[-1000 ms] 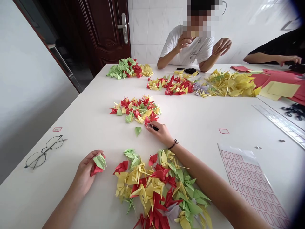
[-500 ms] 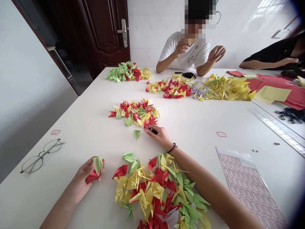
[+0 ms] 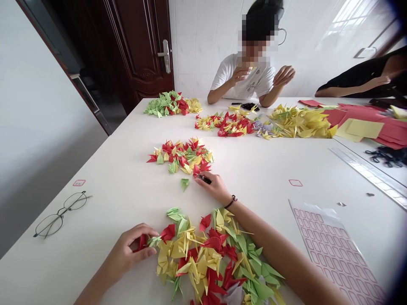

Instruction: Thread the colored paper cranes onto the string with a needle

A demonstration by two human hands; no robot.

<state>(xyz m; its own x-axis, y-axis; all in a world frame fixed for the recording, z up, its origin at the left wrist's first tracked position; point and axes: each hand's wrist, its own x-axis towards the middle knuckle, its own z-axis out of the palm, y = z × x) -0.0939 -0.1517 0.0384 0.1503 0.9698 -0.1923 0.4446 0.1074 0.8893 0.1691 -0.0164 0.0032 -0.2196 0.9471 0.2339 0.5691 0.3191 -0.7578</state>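
Note:
My left hand (image 3: 135, 243) is at the left edge of a near pile of folded paper cranes (image 3: 203, 254) in red, yellow, green and a little lilac. Its fingers curl around a red paper crane (image 3: 142, 242), and a green one (image 3: 154, 241) shows at the fingertips, close to the pile. My right hand (image 3: 214, 186) is stretched over that pile, closed on a small black object (image 3: 205, 179) whose kind I cannot make out. Its fingertips lie beside a red crane (image 3: 197, 170) at the front of a farther heap (image 3: 182, 154). A lone green crane (image 3: 185, 184) lies left of them.
Eyeglasses (image 3: 60, 214) lie at left, and a label sheet (image 3: 333, 250) and clear ruler (image 3: 372, 176) at right. Across the table (image 3: 121, 169), more cranes are heaped before a person (image 3: 248, 80) in white. Red paper (image 3: 346, 116) lies near another person's black sleeve (image 3: 356, 72).
My left hand has moved right, to the near pile, and turned, with the red and green cranes at its fingers. My right hand stays by the farther heap. The view has tilted slightly.

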